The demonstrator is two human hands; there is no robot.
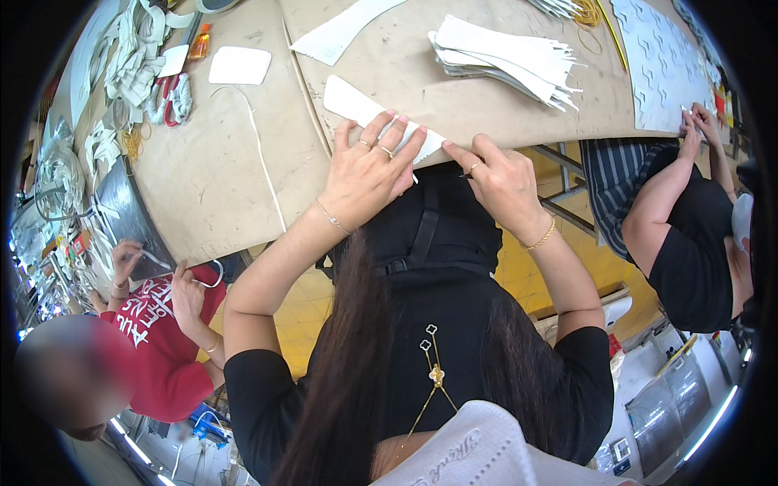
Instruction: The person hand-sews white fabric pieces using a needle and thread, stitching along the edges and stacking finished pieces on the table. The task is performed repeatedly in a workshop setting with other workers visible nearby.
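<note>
A long, tapering white sheet piece lies aslant at the near edge of the table in front of me. My left hand rests on it, fingers spread out and pressing its surface; the thumb is mostly hidden below. The narrow right end of the piece meets the fingertips of my right hand, whose index finger points at it while the others curl in. The piece's lower edge looks finely notched near the fingers. Whether my right thumb grips from beneath is hard to see.
Stacked white strips with fringed ends lie at the far right, a curved white piece at the back. On the left are a rounded white piece, an orange bottle and red-handled scissors. Co-workers sit on both sides.
</note>
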